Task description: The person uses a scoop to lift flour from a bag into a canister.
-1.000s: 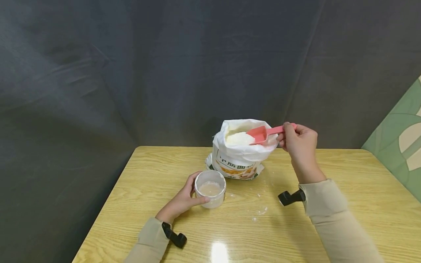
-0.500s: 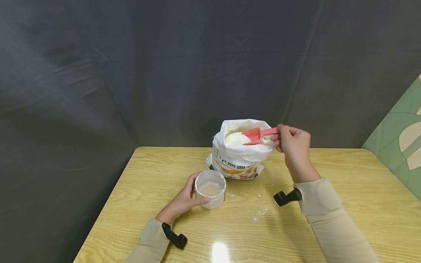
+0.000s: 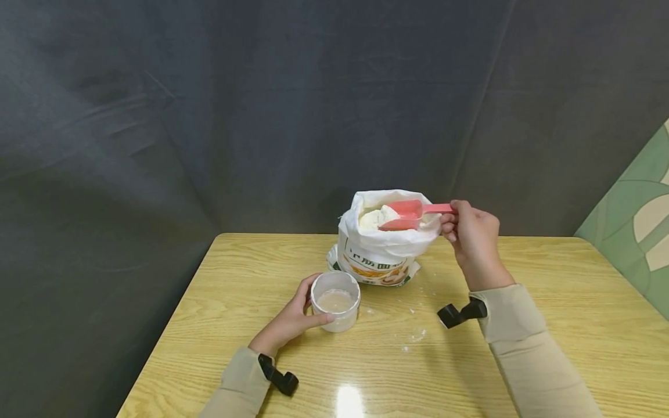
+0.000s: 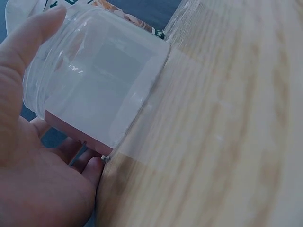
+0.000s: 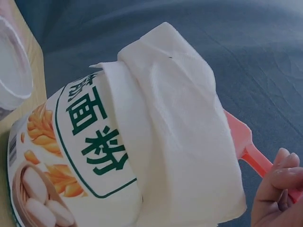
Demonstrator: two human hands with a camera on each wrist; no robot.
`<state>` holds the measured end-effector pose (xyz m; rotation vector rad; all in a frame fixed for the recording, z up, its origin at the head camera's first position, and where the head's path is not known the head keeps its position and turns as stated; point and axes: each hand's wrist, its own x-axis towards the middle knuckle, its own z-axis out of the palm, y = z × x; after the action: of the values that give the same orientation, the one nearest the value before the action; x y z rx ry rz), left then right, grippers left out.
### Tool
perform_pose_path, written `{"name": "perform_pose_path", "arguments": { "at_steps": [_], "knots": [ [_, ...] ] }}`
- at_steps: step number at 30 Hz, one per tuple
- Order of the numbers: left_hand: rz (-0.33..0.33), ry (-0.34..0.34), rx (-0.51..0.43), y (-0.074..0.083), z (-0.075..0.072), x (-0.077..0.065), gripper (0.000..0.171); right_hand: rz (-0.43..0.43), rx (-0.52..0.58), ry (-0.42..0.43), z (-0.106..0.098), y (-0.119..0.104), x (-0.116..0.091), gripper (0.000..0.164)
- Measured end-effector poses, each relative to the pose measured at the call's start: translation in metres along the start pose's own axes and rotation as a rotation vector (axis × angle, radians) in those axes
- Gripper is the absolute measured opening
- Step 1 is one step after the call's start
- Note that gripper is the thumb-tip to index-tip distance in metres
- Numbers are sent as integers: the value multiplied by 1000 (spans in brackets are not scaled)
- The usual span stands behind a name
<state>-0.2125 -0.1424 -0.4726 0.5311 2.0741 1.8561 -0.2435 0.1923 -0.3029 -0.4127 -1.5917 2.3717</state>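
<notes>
My left hand (image 3: 292, 319) grips a clear plastic jar (image 3: 341, 323) standing on the table, thumb on the near side and fingers round the far side. A pale, cloudy substance (image 3: 334, 300) lies inside it. Behind the jar stands an upright white flour bag (image 3: 381, 244), its top folded down. My right hand (image 3: 477, 241) pinches the handle of a pink scoop (image 3: 407, 213) from the right. The scoop's bowl lies in the bag's mouth against the white flour (image 3: 371, 220). In the right wrist view the bag's folded wall (image 5: 180, 132) hides most of the bowl.
Specks of flour (image 3: 418, 335) are scattered on the wooden table (image 3: 219, 302) right of the jar. A dark cloth (image 3: 313, 116) hangs behind the table's back edge. A green patterned panel (image 3: 627, 220) stands at the right.
The scoop first shifts left into the flour, then slightly back right, its bowl turning more level. The flour at its tip now looks broken and lumpy. My left hand and the jar hardly move.
</notes>
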Motion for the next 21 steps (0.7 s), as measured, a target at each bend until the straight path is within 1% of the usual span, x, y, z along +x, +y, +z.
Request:
{"name": "perform_pose_path", "arguments": {
  "at_steps": [8,15,18,21],
  "knots": [
    [0,1,-1,0,1,0,91,7,72,-33,-1,-5,-4,32],
    [1,2,2,-3,0,0,91,11,142,-59,1,-8,-12,32],
    [-3,10,5,-3,0,1,91,8,167,-85,1,-9,-16,33],
    [3,12,12,-4,0,2,92,19,168,-113,0,-10,-22,32]
  ]
}}
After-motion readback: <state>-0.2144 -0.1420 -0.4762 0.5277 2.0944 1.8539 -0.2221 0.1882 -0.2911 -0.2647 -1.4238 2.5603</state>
